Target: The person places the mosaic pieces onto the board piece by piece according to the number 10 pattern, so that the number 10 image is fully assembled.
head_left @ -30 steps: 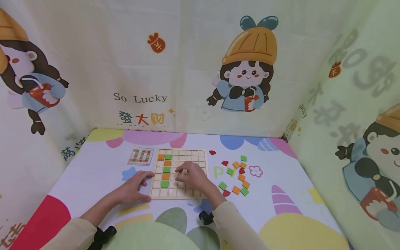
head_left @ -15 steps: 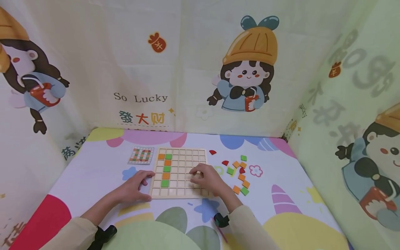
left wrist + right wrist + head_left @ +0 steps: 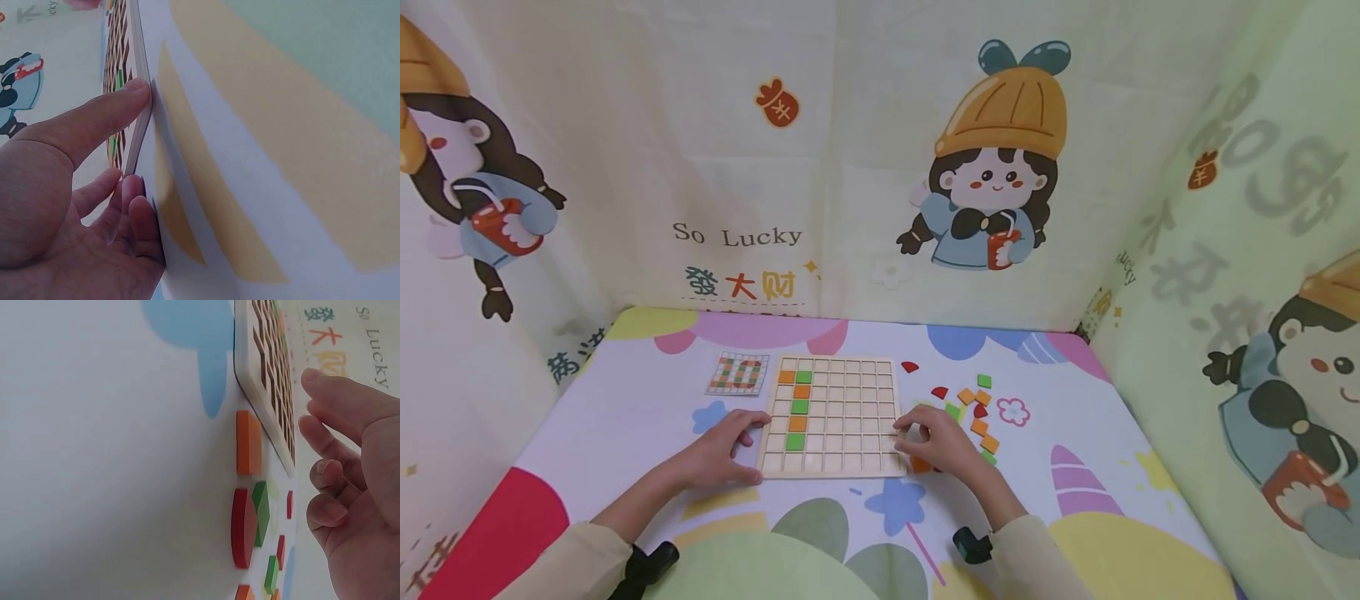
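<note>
A wooden grid board lies flat on the table, with green and orange square tiles set in its left columns. My left hand is at the board's left edge: in the left wrist view the straight thumb touches near the front corner, while the other fingertips reach the side further back. Just over the right edge is my right hand, fingers loosely bent and holding nothing. Below it, beside the board, rests an orange tile, with a red quarter-round piece and a green tile close by.
A printed pattern card lies left of the board. To the right, several loose orange, green and red pieces are scattered, partly hidden by the right hand. Patterned cloth walls enclose the table at the back and sides.
My right hand has moved rightward across the board, from above its middle to its right edge, uncovering grid cells. The left hand has stayed at the left edge.
</note>
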### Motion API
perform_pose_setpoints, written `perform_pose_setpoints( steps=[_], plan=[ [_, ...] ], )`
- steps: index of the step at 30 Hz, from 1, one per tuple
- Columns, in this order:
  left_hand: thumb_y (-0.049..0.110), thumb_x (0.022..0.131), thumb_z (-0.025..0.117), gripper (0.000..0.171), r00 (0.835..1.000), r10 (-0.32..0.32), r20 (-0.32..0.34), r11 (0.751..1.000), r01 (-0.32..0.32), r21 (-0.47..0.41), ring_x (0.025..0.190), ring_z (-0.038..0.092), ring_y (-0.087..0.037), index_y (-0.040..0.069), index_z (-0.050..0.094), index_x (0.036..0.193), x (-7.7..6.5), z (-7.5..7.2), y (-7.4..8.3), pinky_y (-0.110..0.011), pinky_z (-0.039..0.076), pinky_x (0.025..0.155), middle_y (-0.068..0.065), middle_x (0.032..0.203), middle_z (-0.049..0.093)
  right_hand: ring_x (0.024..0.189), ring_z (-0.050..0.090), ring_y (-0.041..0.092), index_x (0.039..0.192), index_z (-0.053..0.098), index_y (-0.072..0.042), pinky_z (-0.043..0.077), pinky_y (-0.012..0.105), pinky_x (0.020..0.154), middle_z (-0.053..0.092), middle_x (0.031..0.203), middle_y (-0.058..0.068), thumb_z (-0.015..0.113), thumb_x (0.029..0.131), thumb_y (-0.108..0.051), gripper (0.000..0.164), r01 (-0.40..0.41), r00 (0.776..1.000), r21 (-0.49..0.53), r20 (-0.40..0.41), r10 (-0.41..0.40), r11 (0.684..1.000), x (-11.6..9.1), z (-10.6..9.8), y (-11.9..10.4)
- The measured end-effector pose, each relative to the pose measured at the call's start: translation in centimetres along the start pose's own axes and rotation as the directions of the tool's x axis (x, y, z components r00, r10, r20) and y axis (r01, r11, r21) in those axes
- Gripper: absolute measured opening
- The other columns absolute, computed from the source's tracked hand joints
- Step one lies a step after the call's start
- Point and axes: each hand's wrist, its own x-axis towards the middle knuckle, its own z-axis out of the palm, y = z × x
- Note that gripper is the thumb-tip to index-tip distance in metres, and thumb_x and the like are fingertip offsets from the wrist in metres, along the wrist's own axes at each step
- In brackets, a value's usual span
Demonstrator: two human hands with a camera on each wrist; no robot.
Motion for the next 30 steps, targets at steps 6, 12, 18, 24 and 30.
perform_pose_setpoints(
  steps=[6,12,18,24,30],
  plan=[
    [0.028,0.071,0.086,0.082,1.0,0.017,-0.002,1.0,-0.017,0.006,0.098,0.043,-0.018,0.009,0.043,0.138,0.0,0.0,-0.1,-0.02,0.039,0.071,-0.008,0.121,0.046,0.064,0.046,0.01,0.103,0.073,-0.021,0.039,0.02,0.055,0.064,0.091,-0.007,0.078,0.081,-0.026,0.023,0.005,1.0,0.0,0.0,-0.005,1.0,-1.1,-0.7,1.0],
    [0.029,0.071,0.086,0.083,1.0,0.009,-0.002,1.0,-0.009,0.0,0.098,0.043,-0.018,0.01,0.043,0.139,0.1,0.1,-0.3,-0.02,0.039,0.071,-0.007,0.121,0.045,0.066,0.047,0.01,0.103,0.073,-0.022,0.04,0.019,0.057,0.064,0.092,-0.007,0.081,0.078,-0.03,0.027,-0.007,1.0,-0.018,0.019,0.008,1.0,-2.1,-1.1,1.9],
    [0.03,0.07,0.086,0.084,1.0,0.008,0.004,1.0,-0.008,-0.005,0.099,0.043,-0.019,0.009,0.042,0.139,0.0,0.2,-0.2,-0.02,0.04,0.071,-0.006,0.121,0.045,0.078,0.051,0.01,0.1,0.073,-0.025,0.045,0.018,0.065,0.065,0.095,-0.01,0.082,0.076,-0.03,0.026,0.001,0.999,-0.06,0.037,0.001,0.998,-3.1,-1.0,3.0],
    [0.028,0.07,0.086,0.083,1.0,0.004,-0.001,1.0,-0.004,-0.003,0.099,0.043,-0.019,0.009,0.043,0.138,0.0,0.0,0.0,-0.02,0.04,0.071,-0.007,0.122,0.045,0.089,0.052,0.01,0.1,0.072,-0.027,0.049,0.019,0.073,0.064,0.102,-0.01,0.08,0.078,-0.025,0.023,0.001,0.999,-0.038,0.049,0.001,0.999,-3.8,-1.0,3.2],
    [0.028,0.071,0.086,0.082,1.0,0.008,-0.001,1.0,-0.008,-0.012,0.099,0.043,-0.019,0.009,0.042,0.138,-0.1,0.1,0.2,-0.02,0.04,0.072,-0.008,0.123,0.045,0.093,0.054,0.011,0.102,0.072,-0.026,0.05,0.021,0.077,0.064,0.103,-0.01,0.078,0.081,-0.019,0.023,0.033,0.997,-0.048,0.064,-0.03,0.998,-3.8,-0.9,3.0]
  ],
)
